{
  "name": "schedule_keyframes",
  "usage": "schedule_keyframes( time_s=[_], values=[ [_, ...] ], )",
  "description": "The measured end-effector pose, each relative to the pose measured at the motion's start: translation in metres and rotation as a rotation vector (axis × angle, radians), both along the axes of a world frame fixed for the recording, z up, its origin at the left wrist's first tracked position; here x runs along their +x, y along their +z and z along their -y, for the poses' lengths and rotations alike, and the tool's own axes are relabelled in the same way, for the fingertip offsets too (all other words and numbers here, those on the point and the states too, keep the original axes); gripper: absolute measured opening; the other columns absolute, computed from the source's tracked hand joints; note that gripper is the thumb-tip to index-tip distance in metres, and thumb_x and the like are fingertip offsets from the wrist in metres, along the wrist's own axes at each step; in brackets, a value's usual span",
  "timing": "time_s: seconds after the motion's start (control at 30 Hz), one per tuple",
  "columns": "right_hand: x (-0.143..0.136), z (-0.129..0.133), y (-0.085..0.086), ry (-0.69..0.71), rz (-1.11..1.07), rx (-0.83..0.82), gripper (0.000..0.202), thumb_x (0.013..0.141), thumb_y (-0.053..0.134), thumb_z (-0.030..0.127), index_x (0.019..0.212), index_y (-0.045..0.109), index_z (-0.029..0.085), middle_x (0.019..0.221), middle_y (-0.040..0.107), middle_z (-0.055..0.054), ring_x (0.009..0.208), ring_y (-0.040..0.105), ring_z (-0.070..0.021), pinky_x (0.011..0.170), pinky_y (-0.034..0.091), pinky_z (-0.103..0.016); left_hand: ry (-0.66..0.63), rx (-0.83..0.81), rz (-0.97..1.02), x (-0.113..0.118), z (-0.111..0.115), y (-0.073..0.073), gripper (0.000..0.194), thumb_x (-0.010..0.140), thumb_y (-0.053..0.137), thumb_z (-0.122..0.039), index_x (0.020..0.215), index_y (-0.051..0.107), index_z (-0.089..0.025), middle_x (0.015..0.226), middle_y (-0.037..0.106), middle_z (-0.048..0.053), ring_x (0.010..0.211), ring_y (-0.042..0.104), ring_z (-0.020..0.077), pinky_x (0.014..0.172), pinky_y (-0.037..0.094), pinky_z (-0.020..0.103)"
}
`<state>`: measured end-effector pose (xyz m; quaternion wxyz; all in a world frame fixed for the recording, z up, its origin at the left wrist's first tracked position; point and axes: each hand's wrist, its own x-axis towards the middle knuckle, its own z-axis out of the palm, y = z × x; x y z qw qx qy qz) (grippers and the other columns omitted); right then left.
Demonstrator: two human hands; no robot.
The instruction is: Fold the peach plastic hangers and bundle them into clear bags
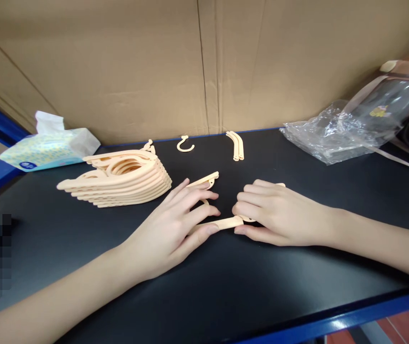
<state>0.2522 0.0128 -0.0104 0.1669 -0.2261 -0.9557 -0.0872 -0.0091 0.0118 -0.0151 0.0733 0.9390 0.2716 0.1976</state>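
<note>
A cream plastic folding hanger [230,222] lies low on the black table between my hands, partly covered by them. My left hand [176,222] arches over its left part, thumb along the near bar and fingers bent over the far side. Past those fingertips a cream arm with a small round hole [211,182] sticks out. My right hand [272,212] is curled round the hanger's right part, with the thumb close to the near bar. A small cream end shows beyond the right knuckles. How the pieces join under my palms is hidden.
A stack of cream hangers [129,184] stands at the left beside a tissue pack [52,148]. Toward the back lie a loose hook [185,144] and curved strips [236,145]. Crumpled clear plastic [328,136] and a transparent bag [387,102] are at the right. Cardboard [136,71] rises behind.
</note>
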Motion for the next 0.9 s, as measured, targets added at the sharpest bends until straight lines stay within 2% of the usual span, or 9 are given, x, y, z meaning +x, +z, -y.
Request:
schedule_keyframes(
  time_s=[0.1, 0.2, 0.33, 0.43, 0.57, 0.7, 0.8, 0.9],
  values=[
    [0.002, -0.003, 0.002, -0.026, 0.019, 0.022, 0.027, 0.101, 0.046, 0.021, 0.083, 0.064, 0.015, 0.074, 0.058, -0.001, 0.07, 0.046, -0.0176, 0.073, 0.037, -0.032, 0.061, 0.075, -0.044, 0.002, 0.005, -0.001, 0.035, 0.109, 0.04, -0.037, 0.126, 0.067, -0.022, 0.138, 0.062, 0.008, 0.141, 0.05, 0.0244, 0.127, 0.023, 0.05],
    [0.006, -0.006, 0.004, -0.049, 0.058, 0.067, 0.022, 0.097, 0.048, 0.014, 0.082, 0.065, 0.015, 0.077, 0.059, -0.003, 0.074, 0.049, -0.0195, 0.077, 0.039, -0.035, 0.082, 0.177, -0.12, 0.005, 0.009, -0.001, 0.045, 0.109, 0.037, -0.042, 0.138, 0.061, -0.017, 0.145, 0.058, 0.012, 0.145, 0.045, 0.0279, 0.126, 0.027, 0.054],
    [0.012, -0.01, 0.006, -0.061, 0.041, 0.104, 0.023, 0.097, 0.049, 0.013, 0.086, 0.069, 0.015, 0.086, 0.065, -0.006, 0.08, 0.054, -0.021, 0.08, 0.04, -0.036, 0.088, 0.309, -0.228, 0.008, 0.01, 0.001, 0.055, 0.11, 0.031, -0.045, 0.141, 0.058, -0.008, 0.146, 0.058, 0.019, 0.141, 0.049, 0.0346, 0.116, 0.041, 0.062],
    [0.014, -0.011, 0.009, -0.076, -0.017, 0.135, 0.027, 0.101, 0.047, 0.014, 0.095, 0.074, 0.014, 0.099, 0.069, -0.009, 0.09, 0.057, -0.0226, 0.084, 0.042, -0.037, 0.121, 0.357, -0.269, 0.01, 0.01, 0.003, 0.06, 0.11, 0.026, -0.045, 0.141, 0.055, -0.002, 0.145, 0.058, 0.022, 0.138, 0.053, 0.0372, 0.109, 0.048, 0.062],
    [0.016, -0.012, 0.012, -0.18, 0.003, 0.287, 0.025, 0.1, 0.051, 0.013, 0.098, 0.076, 0.012, 0.098, 0.069, -0.012, 0.088, 0.058, -0.0238, 0.079, 0.043, -0.036, 0.172, 0.351, -0.272, 0.009, 0.01, 0.002, 0.066, 0.11, 0.024, -0.049, 0.143, 0.051, 0.001, 0.147, 0.056, 0.024, 0.138, 0.053, 0.0388, 0.106, 0.05, 0.062],
    [0.018, -0.014, 0.013, -0.312, 0.121, 0.489, 0.02, 0.095, 0.058, 0.012, 0.086, 0.075, 0.012, 0.082, 0.067, -0.01, 0.074, 0.057, -0.0242, 0.069, 0.04, -0.037, 0.201, 0.293, -0.272, 0.008, 0.011, -0.001, 0.067, 0.109, 0.025, -0.051, 0.146, 0.05, -0.001, 0.147, 0.056, 0.022, 0.141, 0.05, 0.0383, 0.109, 0.049, 0.06],
    [0.019, -0.013, 0.011, -0.342, 0.179, 0.465, 0.02, 0.097, 0.057, 0.015, 0.087, 0.074, 0.013, 0.074, 0.067, -0.007, 0.067, 0.058, -0.0219, 0.071, 0.04, -0.036, 0.228, 0.237, -0.256, 0.007, 0.011, -0.002, 0.067, 0.108, 0.025, -0.054, 0.147, 0.05, -0.006, 0.15, 0.054, 0.019, 0.145, 0.045, 0.037, 0.112, 0.048, 0.057],
    [0.019, -0.013, 0.008, -0.351, 0.195, 0.437, 0.021, 0.098, 0.055, 0.016, 0.093, 0.075, 0.012, 0.075, 0.069, -0.006, 0.065, 0.058, -0.0205, 0.075, 0.041, -0.036, 0.245, 0.176, -0.243, 0.005, 0.011, -0.003, 0.068, 0.108, 0.024, -0.056, 0.149, 0.048, -0.008, 0.153, 0.051, 0.017, 0.147, 0.042, 0.0348, 0.116, 0.044, 0.053]
  ],
)
